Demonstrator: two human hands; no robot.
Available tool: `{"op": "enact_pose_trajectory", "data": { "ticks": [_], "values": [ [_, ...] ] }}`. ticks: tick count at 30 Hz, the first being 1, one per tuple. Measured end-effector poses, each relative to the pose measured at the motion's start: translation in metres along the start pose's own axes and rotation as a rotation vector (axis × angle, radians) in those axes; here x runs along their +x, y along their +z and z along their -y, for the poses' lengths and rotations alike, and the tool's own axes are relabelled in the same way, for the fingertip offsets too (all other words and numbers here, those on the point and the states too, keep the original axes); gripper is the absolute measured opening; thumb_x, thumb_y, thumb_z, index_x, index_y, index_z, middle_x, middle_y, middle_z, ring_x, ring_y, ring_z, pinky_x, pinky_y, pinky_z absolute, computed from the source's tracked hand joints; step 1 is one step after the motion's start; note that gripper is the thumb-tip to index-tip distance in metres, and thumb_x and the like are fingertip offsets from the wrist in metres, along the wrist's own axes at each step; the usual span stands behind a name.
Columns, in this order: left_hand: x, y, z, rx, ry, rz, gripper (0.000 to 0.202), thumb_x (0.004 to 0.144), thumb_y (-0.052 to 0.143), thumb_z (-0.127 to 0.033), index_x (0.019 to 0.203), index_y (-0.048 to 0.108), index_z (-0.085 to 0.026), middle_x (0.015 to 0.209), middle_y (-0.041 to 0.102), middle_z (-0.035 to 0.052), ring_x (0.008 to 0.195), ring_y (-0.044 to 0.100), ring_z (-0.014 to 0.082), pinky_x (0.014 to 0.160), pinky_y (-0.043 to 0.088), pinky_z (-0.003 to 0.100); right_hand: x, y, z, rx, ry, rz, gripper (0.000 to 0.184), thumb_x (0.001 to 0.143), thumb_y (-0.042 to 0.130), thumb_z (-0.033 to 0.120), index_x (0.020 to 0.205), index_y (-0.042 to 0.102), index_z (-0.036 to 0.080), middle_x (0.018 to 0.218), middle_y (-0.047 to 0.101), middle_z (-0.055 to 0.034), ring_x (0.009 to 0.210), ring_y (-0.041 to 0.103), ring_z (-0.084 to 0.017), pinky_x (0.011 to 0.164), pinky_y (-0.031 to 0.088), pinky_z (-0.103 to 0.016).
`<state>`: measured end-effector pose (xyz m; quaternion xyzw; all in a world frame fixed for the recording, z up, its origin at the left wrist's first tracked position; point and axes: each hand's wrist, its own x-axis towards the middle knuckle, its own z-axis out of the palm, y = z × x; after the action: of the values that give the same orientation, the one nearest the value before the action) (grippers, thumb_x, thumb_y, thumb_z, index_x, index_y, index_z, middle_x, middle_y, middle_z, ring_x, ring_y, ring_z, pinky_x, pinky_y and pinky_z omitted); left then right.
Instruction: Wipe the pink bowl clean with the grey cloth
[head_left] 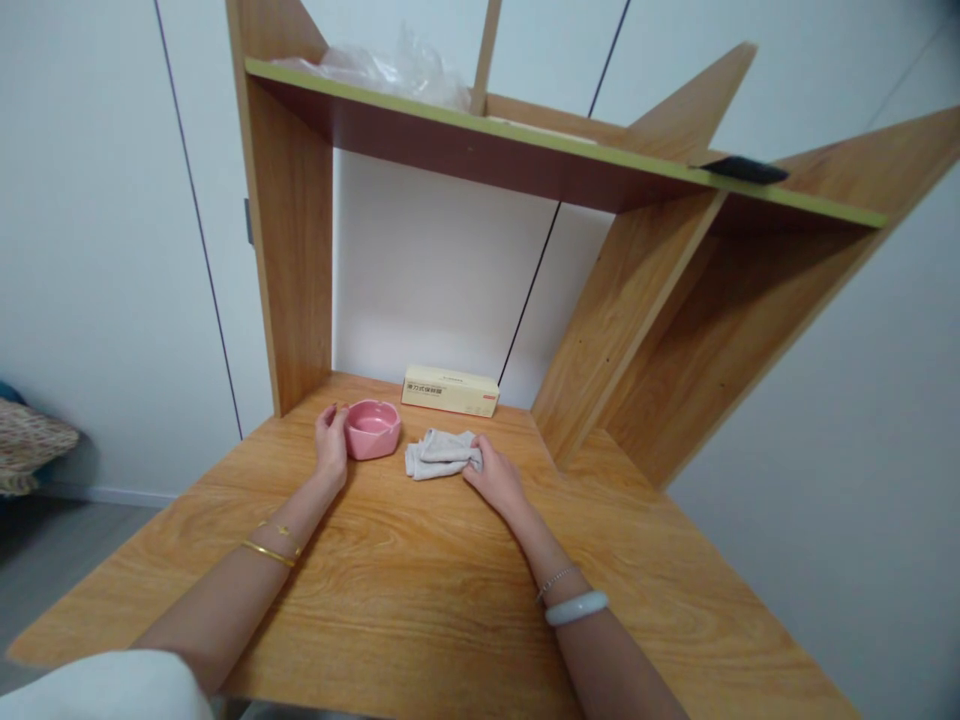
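Note:
A pink, angular ashtray [373, 443] with notches in its rim sits upright on the wooden desk [420, 580]. My left hand [331, 437] grips its left side, the thumb near the rim and the other fingers partly hidden. To the right lies a folded light grey cloth [439, 455], its right end pinched in my right hand [495, 474]. The cloth seems to rest on the desk, a small gap away from the ashtray. Just behind both stands a long cream cardboard box [450, 391] with dark printed characters.
A wooden shelf unit rises from the back of the desk, its green-edged shelf [480, 125] spanning above. Clear plastic bags [397, 75] and a flat black object [744, 169] lie on that shelf. An upright panel [622, 330] bounds the right side. Patterned fabric [34, 440] shows at far left.

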<state>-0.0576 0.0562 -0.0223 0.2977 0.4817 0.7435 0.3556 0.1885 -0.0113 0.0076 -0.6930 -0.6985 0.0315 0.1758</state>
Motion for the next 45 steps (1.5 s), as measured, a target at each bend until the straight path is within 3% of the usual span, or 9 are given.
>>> {"op": "enact_pose_trajectory", "data": {
  "ticks": [12,20,36,45],
  "values": [
    [0.003,0.002,0.002,-0.012,-0.007,0.035,0.03,0.068,0.056,-0.028,0.096,0.056,-0.016,0.096,0.06,0.0057,0.093,0.057,0.0184,0.087,0.045,0.031,-0.002,-0.008,-0.004,-0.037,0.009,0.009,0.025,0.077,0.047,0.031,0.101,0.047,0.024,0.086,0.063,-0.0019,0.076,0.056,-0.018,0.055,0.026,-0.023],
    [0.003,0.002,0.0,0.013,-0.031,0.059,0.035,0.069,0.056,-0.03,0.1,0.054,-0.016,0.102,0.059,0.0076,0.095,0.057,0.0182,0.087,0.045,0.03,-0.001,-0.011,-0.014,-0.045,0.074,0.023,0.025,0.076,0.048,0.032,0.1,0.046,0.024,0.086,0.063,-0.0021,0.076,0.058,-0.02,0.054,0.026,-0.023],
    [0.005,0.003,0.0,0.042,-0.053,0.024,0.031,0.066,0.058,-0.025,0.096,0.056,-0.017,0.107,0.058,0.0068,0.101,0.055,0.0207,0.09,0.044,0.033,-0.001,-0.011,-0.008,-0.157,0.045,0.041,0.026,0.077,0.045,0.031,0.102,0.045,0.024,0.087,0.064,-0.0042,0.081,0.059,-0.022,0.058,0.03,-0.026],
    [0.007,0.003,0.004,0.052,-0.056,0.032,0.035,0.064,0.056,-0.014,0.098,0.057,-0.018,0.108,0.058,0.0073,0.101,0.055,0.0202,0.092,0.043,0.034,-0.001,-0.013,-0.01,-0.196,0.17,0.004,0.026,0.079,0.044,0.029,0.104,0.043,0.023,0.093,0.064,-0.0077,0.087,0.059,-0.024,0.06,0.034,-0.028]
  ]
}}
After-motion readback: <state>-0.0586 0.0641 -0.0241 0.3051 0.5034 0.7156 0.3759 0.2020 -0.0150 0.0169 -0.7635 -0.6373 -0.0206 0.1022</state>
